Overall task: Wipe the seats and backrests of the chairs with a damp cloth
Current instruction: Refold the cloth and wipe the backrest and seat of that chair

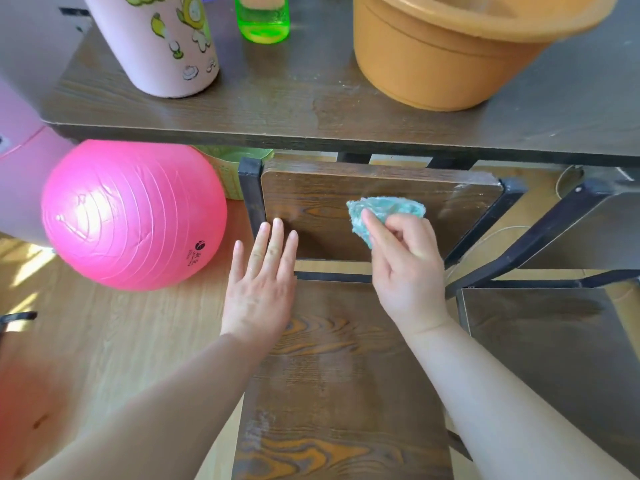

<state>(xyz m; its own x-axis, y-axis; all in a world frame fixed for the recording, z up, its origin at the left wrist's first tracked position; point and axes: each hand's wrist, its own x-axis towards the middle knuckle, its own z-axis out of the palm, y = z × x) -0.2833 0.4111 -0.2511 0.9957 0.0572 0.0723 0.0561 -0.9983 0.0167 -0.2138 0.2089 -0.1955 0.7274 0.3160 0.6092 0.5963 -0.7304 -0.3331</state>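
Cloth (384, 211), a small crumpled teal wad with a rough, nubbly surface, is pinched between the thumb and curled fingers of the right hand (405, 271) and lies against the chair's backrest (311, 209), right of its middle. The left hand (261, 289) is flat, fingers straight and close together, its fingertips over the backrest's lower left edge; I cannot tell whether it touches the wood.

The backrest is a dark brown board with bold orange grain, set in a black metal frame, with a pale chip at its upper right corner and whitish streaks on its right side. Below the hands, the seat (339, 375) has the same grain and a whitish smudge towards its near left.

A second chair (540, 327) stands just to the right, its seat dull and grey in the glare.

Above the backrest runs the dark worktop (277, 109). On it stand an orange plastic basin (433, 64), its inside mostly out of view, a clear green bottle (263, 19) whose contents I cannot make out, and a pink bottle with cartoon prints (162, 46).

On the floor (121, 341) to the left sits a large pink ball (131, 216), with a green basket (235, 168) partly hidden behind it.
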